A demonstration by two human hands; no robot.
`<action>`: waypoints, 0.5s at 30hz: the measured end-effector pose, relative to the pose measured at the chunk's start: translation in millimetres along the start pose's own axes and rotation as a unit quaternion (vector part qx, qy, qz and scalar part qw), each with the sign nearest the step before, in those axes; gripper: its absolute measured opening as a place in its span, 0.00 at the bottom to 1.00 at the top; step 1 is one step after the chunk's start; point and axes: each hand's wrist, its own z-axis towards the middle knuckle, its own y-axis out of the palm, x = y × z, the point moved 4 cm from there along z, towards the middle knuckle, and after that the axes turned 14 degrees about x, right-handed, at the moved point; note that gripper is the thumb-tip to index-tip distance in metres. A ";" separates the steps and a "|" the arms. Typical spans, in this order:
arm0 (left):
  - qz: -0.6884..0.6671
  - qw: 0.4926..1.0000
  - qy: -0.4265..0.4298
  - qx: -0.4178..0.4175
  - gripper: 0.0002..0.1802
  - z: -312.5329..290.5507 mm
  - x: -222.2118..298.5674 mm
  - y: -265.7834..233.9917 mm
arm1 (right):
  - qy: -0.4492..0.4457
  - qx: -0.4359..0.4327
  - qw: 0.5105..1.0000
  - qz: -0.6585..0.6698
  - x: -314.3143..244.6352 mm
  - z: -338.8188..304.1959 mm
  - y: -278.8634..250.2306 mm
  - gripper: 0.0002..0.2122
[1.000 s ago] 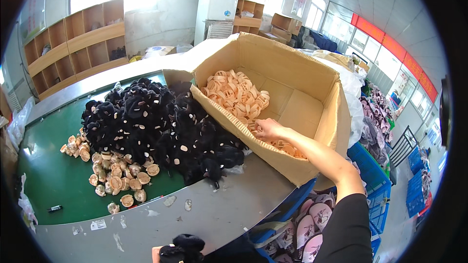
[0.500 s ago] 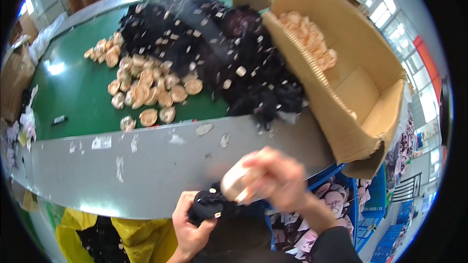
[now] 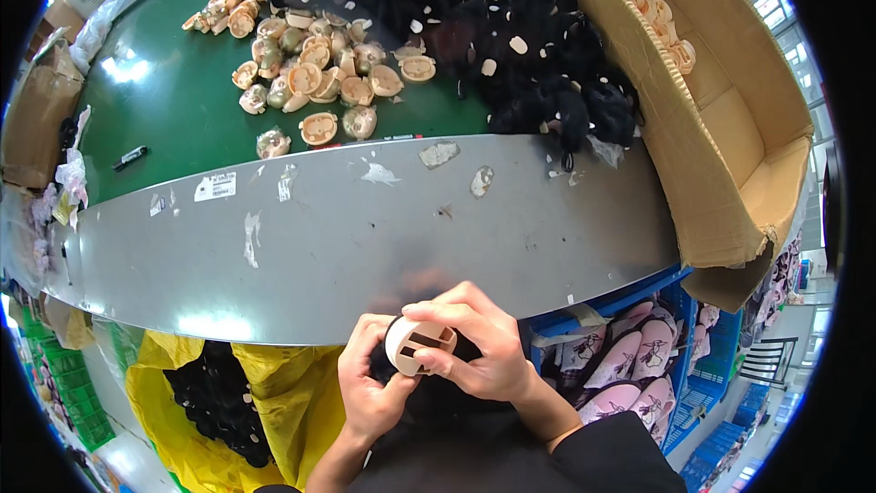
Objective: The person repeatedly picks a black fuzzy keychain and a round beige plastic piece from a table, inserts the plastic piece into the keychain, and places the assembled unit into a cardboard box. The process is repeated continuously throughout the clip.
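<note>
Cap (image 3: 398,343) of slotted, pale, seemingly light and stiff plastic, best held by its rim, is sitting at lower centre, the right hand's (image 3: 482,342) fingers clamping it, the left hand's (image 3: 372,393) gripping a black piece (image 3: 381,362) near the table (image 3: 319,265).

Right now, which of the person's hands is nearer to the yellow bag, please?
The left hand: it is just to the right of the yellow bag in the picture. The right hand is farther right, beyond the left one.
</note>
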 end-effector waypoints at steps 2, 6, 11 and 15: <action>0.009 1.000 -0.004 -0.017 0.19 -0.1 0.2 -0.3 | 0.010 -0.010 1.000 -0.017 4.6 -2.1 -1.3 0.18; -0.013 0.999 -0.031 -0.026 0.18 -1.1 -3.7 -4.3 | 0.059 -0.048 0.997 0.020 11.3 -3.5 4.6 0.16; -0.031 0.997 -0.031 -0.061 0.15 2.3 -8.2 -6.1 | 0.077 -0.074 0.993 0.054 22.8 -6.7 5.2 0.18; -0.060 0.993 -0.066 -0.079 0.14 4.2 -18.5 -9.6 | 0.066 -0.083 0.990 0.093 29.3 -5.5 9.2 0.19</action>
